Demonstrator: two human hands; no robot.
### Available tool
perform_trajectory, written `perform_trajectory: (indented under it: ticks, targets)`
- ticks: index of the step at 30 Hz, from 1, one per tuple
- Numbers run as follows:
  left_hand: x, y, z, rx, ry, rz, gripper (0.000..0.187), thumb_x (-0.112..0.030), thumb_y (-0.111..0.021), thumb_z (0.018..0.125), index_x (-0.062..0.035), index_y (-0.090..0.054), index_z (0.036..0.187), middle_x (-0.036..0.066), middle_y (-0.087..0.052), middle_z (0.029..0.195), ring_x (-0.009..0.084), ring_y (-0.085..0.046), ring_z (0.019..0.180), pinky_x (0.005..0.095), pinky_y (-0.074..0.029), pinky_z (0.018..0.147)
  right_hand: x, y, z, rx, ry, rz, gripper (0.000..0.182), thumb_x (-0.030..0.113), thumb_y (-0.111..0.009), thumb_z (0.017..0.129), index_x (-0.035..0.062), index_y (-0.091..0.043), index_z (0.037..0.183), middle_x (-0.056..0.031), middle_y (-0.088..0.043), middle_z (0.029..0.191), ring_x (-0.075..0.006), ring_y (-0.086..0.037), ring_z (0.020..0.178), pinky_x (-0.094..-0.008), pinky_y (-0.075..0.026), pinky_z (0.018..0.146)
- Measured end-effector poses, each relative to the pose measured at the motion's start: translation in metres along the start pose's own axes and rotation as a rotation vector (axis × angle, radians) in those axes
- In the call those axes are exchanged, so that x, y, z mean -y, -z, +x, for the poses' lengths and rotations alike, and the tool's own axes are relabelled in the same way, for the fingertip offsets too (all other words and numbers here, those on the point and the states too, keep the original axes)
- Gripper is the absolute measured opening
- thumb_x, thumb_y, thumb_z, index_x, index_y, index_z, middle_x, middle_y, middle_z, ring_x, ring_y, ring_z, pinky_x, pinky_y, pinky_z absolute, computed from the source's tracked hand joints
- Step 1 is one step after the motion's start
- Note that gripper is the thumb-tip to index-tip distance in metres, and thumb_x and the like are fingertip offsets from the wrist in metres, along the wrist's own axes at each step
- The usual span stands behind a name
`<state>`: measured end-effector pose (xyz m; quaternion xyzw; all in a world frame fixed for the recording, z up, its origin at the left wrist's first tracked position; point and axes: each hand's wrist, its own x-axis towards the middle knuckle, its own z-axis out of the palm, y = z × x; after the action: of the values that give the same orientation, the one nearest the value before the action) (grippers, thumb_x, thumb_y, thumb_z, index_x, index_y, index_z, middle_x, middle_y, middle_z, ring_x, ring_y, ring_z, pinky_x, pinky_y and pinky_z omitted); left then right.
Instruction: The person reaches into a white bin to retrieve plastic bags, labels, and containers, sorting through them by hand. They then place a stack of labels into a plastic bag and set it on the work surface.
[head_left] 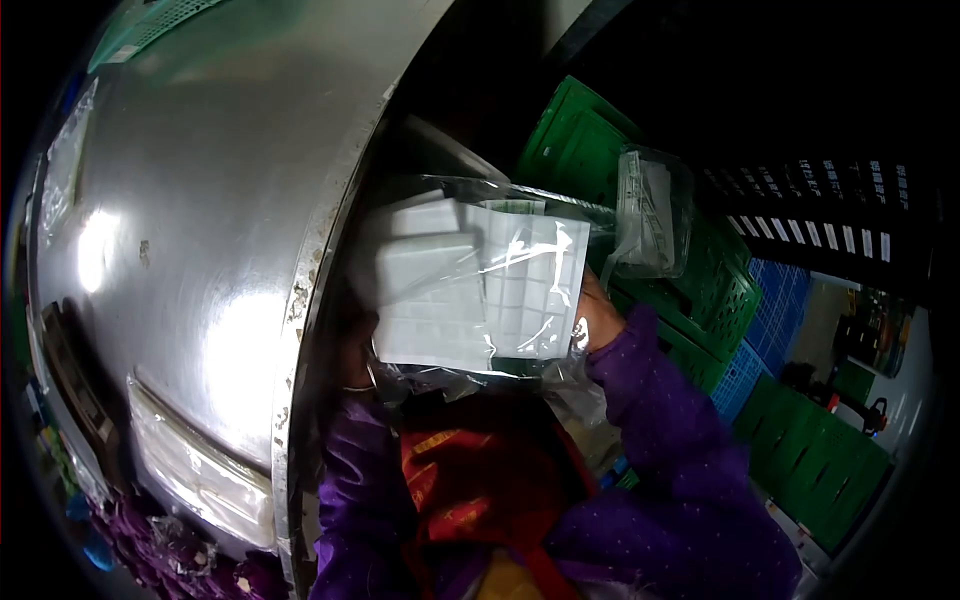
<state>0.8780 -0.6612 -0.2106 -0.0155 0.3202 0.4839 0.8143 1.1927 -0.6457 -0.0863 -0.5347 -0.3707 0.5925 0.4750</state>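
Observation:
A clear plastic bag [535, 330] with stacks of white paper sheets [430, 300] inside is in front of my body, beside the steel table's edge. Some of the sheets show a grid, like label sheets. My right hand [600, 318] grips the bag's right side, its fingers partly hidden behind it. At the lower left of the bag is my left hand [357, 350], in deep shadow and closed on the bag's edge. Beyond my right hand, a smaller clear bag of printed papers [650, 210] lies on a green crate [575, 130].
The steel table [230, 180] fills the left side. On it lie a stack of clear plastic bags [200, 465] and a plastic packet [70, 165]. Purple cabbages [180, 550] are at lower left. Blue crates [775, 305] and another green crate [815, 450] stand at right.

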Motion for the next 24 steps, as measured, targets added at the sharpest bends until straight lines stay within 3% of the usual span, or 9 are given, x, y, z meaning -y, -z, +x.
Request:
perform_trajectory:
  ticks: [1,3,8,11,12,14,18,20,24]
  targets:
    - [-0.004,0.0,-0.001,0.086,0.072,-0.068,0.042,-0.005,-0.054,0.084,-0.0012,-0.049,0.125,0.01,-0.056,0.12,0.0224,-0.053,0.11,0.0338,-0.044,0.094,-0.004,0.004,0.001,0.024,0.019,-0.063,0.034,0.009,-0.058,0.085,0.0012,-0.054,0.118,-0.0082,-0.059,0.11,-0.0175,-0.058,0.095,-0.0299,-0.049,0.08]
    - [-0.007,0.005,-0.003,-0.032,0.002,0.045,0.043,-0.005,-0.053,0.085,-0.002,-0.048,0.127,0.01,-0.055,0.122,0.0221,-0.052,0.112,0.0333,-0.042,0.096,-0.011,0.022,0.003,0.072,-0.019,-0.163,0.036,0.011,-0.057,0.086,0.0019,-0.052,0.12,-0.0088,-0.058,0.112,-0.0188,-0.058,0.096,-0.031,-0.049,0.081]
    - [-0.005,-0.038,0.001,-0.428,-0.202,0.326,0.047,-0.001,-0.056,0.083,-0.0025,-0.046,0.13,0.01,-0.051,0.127,0.0214,-0.049,0.115,0.033,-0.039,0.099,-0.004,0.052,-0.006,0.064,-0.473,0.713,0.042,0.03,-0.048,0.093,0.0019,-0.049,0.124,-0.0105,-0.059,0.115,-0.0221,-0.059,0.1,-0.0336,-0.051,0.082]
    - [0.002,-0.013,0.013,-0.224,-0.265,0.204,0.052,-0.002,-0.059,0.08,-0.0026,-0.045,0.131,0.008,-0.049,0.129,0.0213,-0.046,0.117,0.0332,-0.038,0.099,-0.01,0.063,-0.008,0.058,-0.543,0.765,0.042,0.031,-0.046,0.094,0.0017,-0.049,0.124,-0.0105,-0.059,0.115,-0.0222,-0.059,0.101,-0.0347,-0.051,0.083]
    - [0.0,-0.009,0.012,-0.2,-0.159,0.142,0.053,-0.002,-0.06,0.079,-0.0026,-0.045,0.13,0.008,-0.05,0.127,0.0214,-0.048,0.115,0.0333,-0.039,0.098,-0.01,0.064,-0.008,0.057,-0.57,0.779,0.042,0.031,-0.046,0.094,0.0018,-0.049,0.124,-0.0105,-0.059,0.116,-0.0222,-0.059,0.101,-0.0349,-0.051,0.083]
    - [-0.001,-0.002,0.011,-0.149,0.055,0.017,0.054,-0.003,-0.062,0.077,-0.0025,-0.047,0.129,0.008,-0.053,0.124,0.0214,-0.051,0.111,0.0333,-0.041,0.095,-0.009,0.06,-0.005,0.031,-0.524,0.684,0.041,0.028,-0.048,0.093,0.0018,-0.049,0.124,-0.0102,-0.059,0.115,-0.0218,-0.06,0.101,-0.0351,-0.051,0.085]
    - [0.009,0.025,0.017,-0.207,-0.188,0.413,0.049,-0.004,-0.063,0.076,-0.002,-0.051,0.123,0.007,-0.058,0.113,0.0195,-0.057,0.099,0.0322,-0.047,0.086,-0.012,0.038,0.009,0.024,-0.513,0.579,0.037,0.02,-0.051,0.091,0.0014,-0.049,0.123,-0.01,-0.058,0.116,-0.0215,-0.058,0.103,-0.0356,-0.049,0.087]
    - [0.004,-0.015,0.007,-0.231,-0.114,0.37,0.047,-0.004,-0.063,0.076,-0.0019,-0.052,0.121,0.007,-0.059,0.11,0.0186,-0.058,0.095,0.0315,-0.048,0.083,-0.006,0.011,0.017,0.084,-0.413,0.407,0.037,0.02,-0.049,0.092,0.0014,-0.048,0.125,-0.0113,-0.057,0.119,-0.0224,-0.057,0.105,-0.0366,-0.047,0.09]
    - [0.007,0.036,0.01,-0.246,0.008,0.194,0.047,-0.006,-0.064,0.076,-0.0014,-0.052,0.122,0.007,-0.058,0.111,0.0184,-0.057,0.096,0.0317,-0.047,0.085,-0.006,-0.02,0.02,0.134,-0.142,-0.064,0.035,0.016,-0.052,0.09,0.0014,-0.05,0.122,-0.0101,-0.055,0.118,-0.0187,-0.052,0.106,-0.032,-0.043,0.09]
